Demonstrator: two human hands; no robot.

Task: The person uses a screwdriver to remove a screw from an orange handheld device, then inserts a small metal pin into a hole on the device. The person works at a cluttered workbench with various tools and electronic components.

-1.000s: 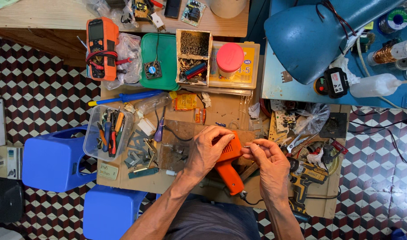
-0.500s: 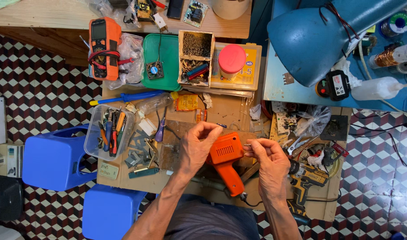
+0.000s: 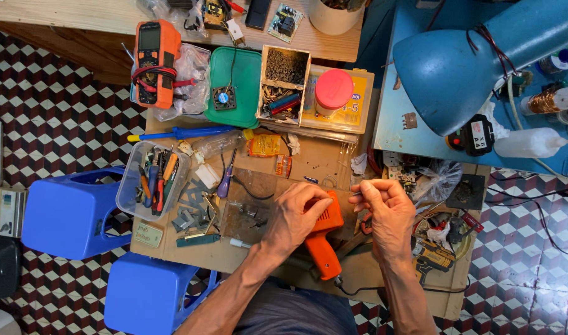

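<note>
My left hand (image 3: 296, 217) lies over the top of an orange pistol-shaped soldering gun (image 3: 324, 248), fingers wrapped round its body. The gun rests on the cardboard-covered bench (image 3: 321, 158), with its handle pointing toward me and its black cord trailing off the near edge. Just right of the gun's front, my right hand (image 3: 389, 214) is curled, and thumb and forefinger pinch a thin wire (image 3: 356, 194). The gun's tip is hidden behind my fingers. A dark metal plate (image 3: 246, 214) with small parts sits left of my left hand.
At the back stand an orange multimeter (image 3: 153, 59), a green tray (image 3: 243, 93), a divided parts box (image 3: 285, 80) and a red-lidded jar (image 3: 333, 90). A clear tub of pliers (image 3: 150, 183) is on the left and a blue lamp (image 3: 482, 62) on the right. Two blue stools (image 3: 67, 214) flank the bench.
My left hand let go of the orange gun, pinched something just left of it, and now rests on the gun again. My right hand has stayed near the gun's front.
</note>
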